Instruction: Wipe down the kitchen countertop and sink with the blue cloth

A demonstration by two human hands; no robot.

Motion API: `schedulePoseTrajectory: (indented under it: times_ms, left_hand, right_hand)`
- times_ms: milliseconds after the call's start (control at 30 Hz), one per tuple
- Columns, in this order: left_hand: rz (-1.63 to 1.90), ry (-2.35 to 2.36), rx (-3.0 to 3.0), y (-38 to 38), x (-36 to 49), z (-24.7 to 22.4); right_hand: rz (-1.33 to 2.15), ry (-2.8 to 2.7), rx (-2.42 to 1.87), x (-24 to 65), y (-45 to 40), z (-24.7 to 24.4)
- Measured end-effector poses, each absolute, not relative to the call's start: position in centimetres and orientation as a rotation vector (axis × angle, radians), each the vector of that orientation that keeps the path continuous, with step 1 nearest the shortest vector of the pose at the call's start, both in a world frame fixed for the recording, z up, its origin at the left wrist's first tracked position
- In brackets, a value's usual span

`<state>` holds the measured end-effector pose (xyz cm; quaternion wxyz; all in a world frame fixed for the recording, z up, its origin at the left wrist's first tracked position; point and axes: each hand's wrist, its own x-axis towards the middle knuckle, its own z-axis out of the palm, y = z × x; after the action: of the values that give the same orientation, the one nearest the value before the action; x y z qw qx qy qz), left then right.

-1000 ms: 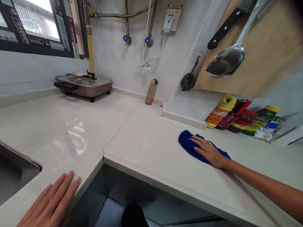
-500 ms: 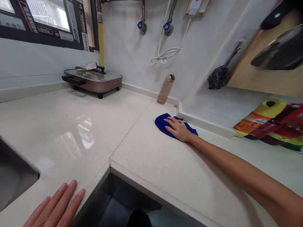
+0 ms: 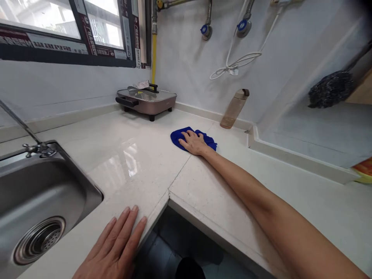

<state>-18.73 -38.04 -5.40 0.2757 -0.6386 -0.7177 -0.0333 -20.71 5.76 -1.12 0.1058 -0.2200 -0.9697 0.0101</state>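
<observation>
Cloth (image 3: 176, 137) on counter (image 3: 154, 159), under right hand (image 3: 194, 144)

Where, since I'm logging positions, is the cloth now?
In the head view, the cloth lies on the counter under the right grip, just right of centre, in front of the gap between pan and bottle.

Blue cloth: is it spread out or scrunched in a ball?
Spread out, not balled: the blue cloth lies mostly flat beneath the right hand, rumpled at one side.

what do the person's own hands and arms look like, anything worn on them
The ungloved left hand shows no rings; its wrist is out of frame. The ungloved right hand shows no rings either, and the slim right forearm has no visible sleeve, watch or bracelet.
</observation>
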Motion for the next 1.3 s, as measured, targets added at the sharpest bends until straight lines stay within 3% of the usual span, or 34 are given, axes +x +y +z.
schedulePoseTrajectory:
  times_ms: [367, 767, 1000, 1300]
  left_hand:
    - [-0.199, -2.094, -1.798, -38.2, -17.4, -3.5]
    - [-0.160, -2.177, -1.834, -38.4, -17.3, -3.2]
    - [-0.201, -2.030, -1.795, -38.4, -18.1, -4.2]
    - [-0.430, -1.911, -1.803, -38.2, -19.2, -5.2]
  right_hand:
    - [0.094, -2.951, -0.134, -18.0, -4.7, -0.5]
    - [0.182, -2.949, 0.199, -5.6, -10.2, -0.1]
    - [0.271, -3.044, -0.015, 6.3, -8.7, 0.2]
    - [0.142, -2.934, -0.700, 23.7, -3.2, -1.6]
